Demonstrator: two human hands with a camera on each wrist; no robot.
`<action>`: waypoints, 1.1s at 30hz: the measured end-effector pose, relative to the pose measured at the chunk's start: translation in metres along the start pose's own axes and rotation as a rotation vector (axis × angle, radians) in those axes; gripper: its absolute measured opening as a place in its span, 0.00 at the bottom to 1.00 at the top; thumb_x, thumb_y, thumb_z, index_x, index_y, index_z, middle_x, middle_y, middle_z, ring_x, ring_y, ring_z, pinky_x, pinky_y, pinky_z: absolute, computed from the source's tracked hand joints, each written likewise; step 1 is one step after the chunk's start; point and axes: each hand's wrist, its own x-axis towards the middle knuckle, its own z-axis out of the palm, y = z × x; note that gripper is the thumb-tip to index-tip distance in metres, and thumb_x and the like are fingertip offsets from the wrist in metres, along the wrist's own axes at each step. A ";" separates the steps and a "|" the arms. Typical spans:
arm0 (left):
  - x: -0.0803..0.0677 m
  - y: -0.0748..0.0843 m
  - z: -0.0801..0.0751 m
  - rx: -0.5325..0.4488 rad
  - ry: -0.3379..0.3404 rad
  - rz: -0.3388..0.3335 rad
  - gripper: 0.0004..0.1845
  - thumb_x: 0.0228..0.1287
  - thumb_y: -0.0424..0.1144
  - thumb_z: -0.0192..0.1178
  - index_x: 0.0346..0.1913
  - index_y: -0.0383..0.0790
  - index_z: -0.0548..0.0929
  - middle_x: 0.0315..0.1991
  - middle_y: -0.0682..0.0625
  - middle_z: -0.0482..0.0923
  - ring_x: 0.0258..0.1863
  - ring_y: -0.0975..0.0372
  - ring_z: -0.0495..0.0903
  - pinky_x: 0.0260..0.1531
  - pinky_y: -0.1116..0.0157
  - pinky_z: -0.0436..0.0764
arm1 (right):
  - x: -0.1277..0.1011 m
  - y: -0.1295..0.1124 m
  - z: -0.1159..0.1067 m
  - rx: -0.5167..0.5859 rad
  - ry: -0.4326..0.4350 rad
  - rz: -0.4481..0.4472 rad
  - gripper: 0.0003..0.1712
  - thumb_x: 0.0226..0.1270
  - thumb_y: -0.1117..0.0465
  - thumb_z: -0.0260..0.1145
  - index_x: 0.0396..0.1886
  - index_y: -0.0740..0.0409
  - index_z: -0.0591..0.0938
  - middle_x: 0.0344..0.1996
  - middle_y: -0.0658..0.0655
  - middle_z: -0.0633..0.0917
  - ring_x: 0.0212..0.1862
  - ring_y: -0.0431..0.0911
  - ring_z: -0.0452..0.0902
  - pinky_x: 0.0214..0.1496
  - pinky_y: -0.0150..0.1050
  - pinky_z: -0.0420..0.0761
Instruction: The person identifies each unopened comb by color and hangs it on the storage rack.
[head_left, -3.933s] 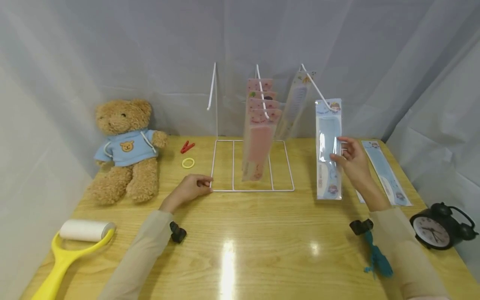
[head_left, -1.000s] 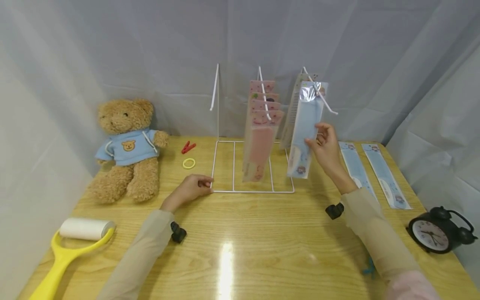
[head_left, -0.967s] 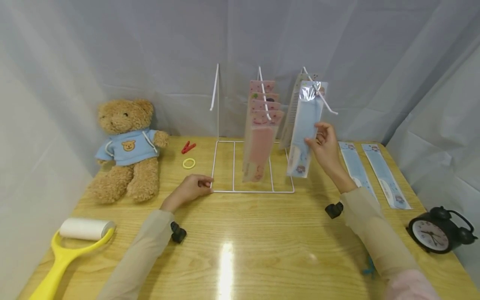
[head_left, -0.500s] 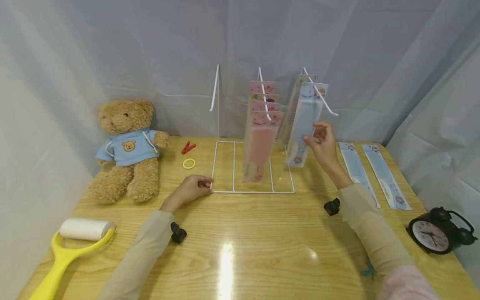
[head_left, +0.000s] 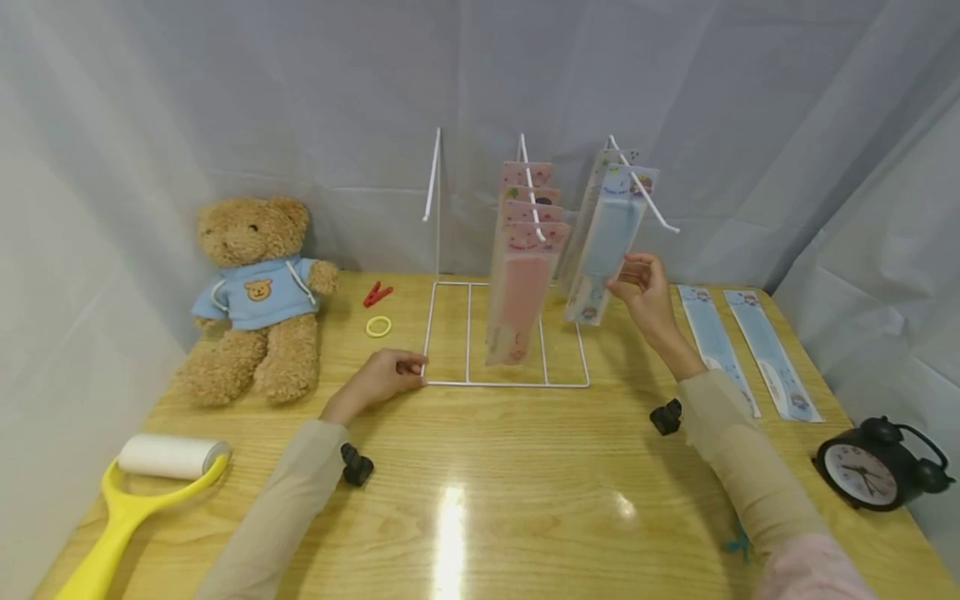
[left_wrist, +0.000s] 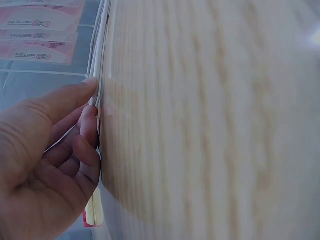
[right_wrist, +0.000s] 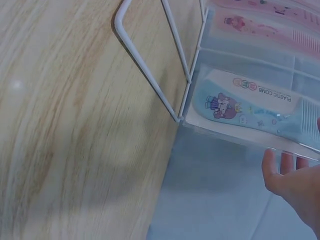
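Head view looks down; 2 close wrist views share the wire rack (head_left: 506, 333).

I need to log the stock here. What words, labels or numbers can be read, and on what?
"PLASTIC COMB": on the blue comb pack that the right hand touches.
"PLASTIC COMB": on the pink comb packs hanging on the wire rack, near the left hand.
Clock dial numbers: too small to read.
Blue packs on the table: print too small to read.

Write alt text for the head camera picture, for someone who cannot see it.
A person's right hand holds a blue packaged comb hanging on the right hook of a white wire rack, while the left hand rests on the rack's front corner. Pink packaged combs hang on the middle hook; a teddy bear sits at left.
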 end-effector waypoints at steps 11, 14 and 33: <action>0.000 0.001 -0.002 0.005 -0.007 -0.001 0.19 0.61 0.31 0.63 0.53 0.24 0.78 0.36 0.42 0.81 0.33 0.61 0.77 0.37 0.65 0.76 | -0.005 -0.009 -0.020 -0.038 -0.038 0.035 0.24 0.64 0.75 0.61 0.58 0.67 0.64 0.42 0.47 0.77 0.43 0.35 0.74 0.46 0.24 0.75; -0.001 0.001 -0.002 0.006 -0.008 -0.004 0.19 0.61 0.31 0.63 0.53 0.24 0.78 0.36 0.42 0.81 0.34 0.60 0.77 0.38 0.64 0.76 | -0.005 -0.009 -0.028 -0.040 -0.039 0.022 0.21 0.64 0.74 0.61 0.55 0.61 0.67 0.40 0.43 0.78 0.42 0.34 0.74 0.45 0.24 0.75; -0.002 0.003 -0.002 0.022 -0.011 -0.010 0.19 0.61 0.31 0.63 0.54 0.24 0.78 0.37 0.41 0.81 0.34 0.59 0.77 0.37 0.64 0.76 | -0.019 0.018 -0.124 -0.542 -0.279 0.313 0.42 0.69 0.49 0.59 0.71 0.67 0.53 0.61 0.73 0.64 0.60 0.65 0.62 0.58 0.59 0.66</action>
